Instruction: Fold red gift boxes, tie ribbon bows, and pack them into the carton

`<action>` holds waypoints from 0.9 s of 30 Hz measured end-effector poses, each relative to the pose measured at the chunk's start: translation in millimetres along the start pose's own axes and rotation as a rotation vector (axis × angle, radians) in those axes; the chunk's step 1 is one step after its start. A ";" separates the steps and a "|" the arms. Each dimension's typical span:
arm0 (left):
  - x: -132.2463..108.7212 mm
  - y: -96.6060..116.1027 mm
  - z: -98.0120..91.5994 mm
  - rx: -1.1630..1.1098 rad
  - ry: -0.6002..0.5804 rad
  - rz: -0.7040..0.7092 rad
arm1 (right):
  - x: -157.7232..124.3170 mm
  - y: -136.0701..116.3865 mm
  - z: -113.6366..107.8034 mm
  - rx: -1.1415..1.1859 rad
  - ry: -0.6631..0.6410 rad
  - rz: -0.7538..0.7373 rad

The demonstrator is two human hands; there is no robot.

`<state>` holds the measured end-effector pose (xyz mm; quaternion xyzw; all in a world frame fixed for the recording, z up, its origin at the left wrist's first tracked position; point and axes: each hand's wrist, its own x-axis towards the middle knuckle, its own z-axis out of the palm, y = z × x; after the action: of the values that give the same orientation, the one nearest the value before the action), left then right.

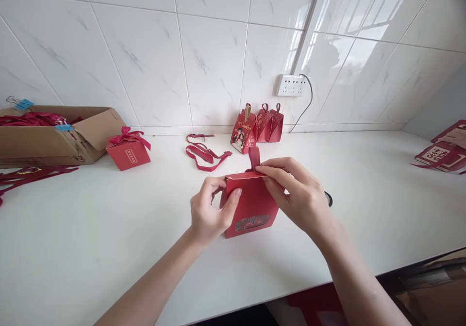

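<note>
By the left hand (210, 212), the left side of the red box (249, 200) was clamped; by the right hand (302, 192), its top edge was pinched beside the ribbon loop (254, 156). The box was stood upright on the table (145, 248). It was judged light, stiff but easily creased, best gripped by its side edges. Its window (252, 222) was turned toward six o'clock, its loop toward twelve; the longest axis could not be told. Loose ribbons (200, 154) were laid at eleven o'clock, small boxes (241, 133) farther at twelve.

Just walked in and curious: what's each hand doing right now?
Left hand: holding the red box by its side.
Right hand: touching the box's top by the ribbon loop; whether it grips can't be told.
</note>
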<state>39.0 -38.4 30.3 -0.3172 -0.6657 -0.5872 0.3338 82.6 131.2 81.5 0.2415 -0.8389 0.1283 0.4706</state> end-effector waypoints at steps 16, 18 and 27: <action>1.7 2.6 -6.6 -0.046 -0.111 -0.126 | 4.8 -4.6 -2.7 0.133 -0.011 0.054; 1.3 2.7 -6.9 -0.058 -0.125 -0.138 | 6.1 -4.5 -3.5 0.163 -0.020 0.074; 24.1 13.2 -10.6 -0.210 -0.275 -0.373 | 10.1 -5.3 -7.2 0.306 -0.097 0.211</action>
<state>36.7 -46.7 58.5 -0.2986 -0.6872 -0.6559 0.0914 86.2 127.0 93.8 0.2269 -0.8519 0.2912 0.3715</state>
